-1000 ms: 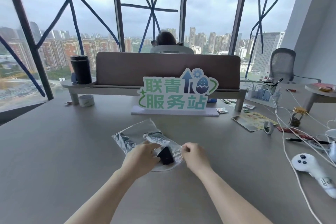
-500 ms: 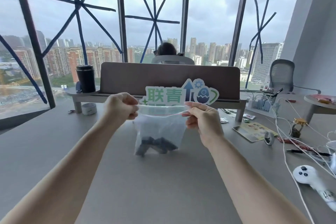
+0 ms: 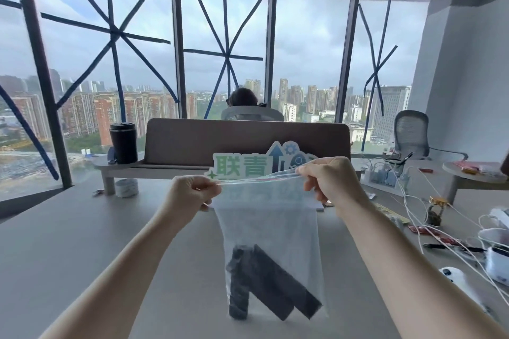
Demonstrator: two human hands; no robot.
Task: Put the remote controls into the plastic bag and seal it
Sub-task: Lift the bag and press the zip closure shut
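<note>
A clear plastic bag (image 3: 268, 217) hangs upright in the air above the grey table (image 3: 82, 242). My left hand (image 3: 190, 195) pinches its top left corner and my right hand (image 3: 330, 181) pinches its top right corner, pulling the zip strip taut between them. Dark remote controls (image 3: 264, 283) lie at the bottom of the bag, leaning against each other. The bag's lower edge hangs near the table surface.
A green and white sign (image 3: 248, 165) stands behind the bag, before a brown divider (image 3: 248, 137). A black cup (image 3: 124, 143) is on the left shelf. White cables (image 3: 429, 217), a white controller (image 3: 457, 281) and small items crowd the right side. A person sits beyond the divider.
The bag was lying on the table a second ago. Both hands lifted it by its top corners, and the remotes slid to the bottom. It now hangs closer to me.
</note>
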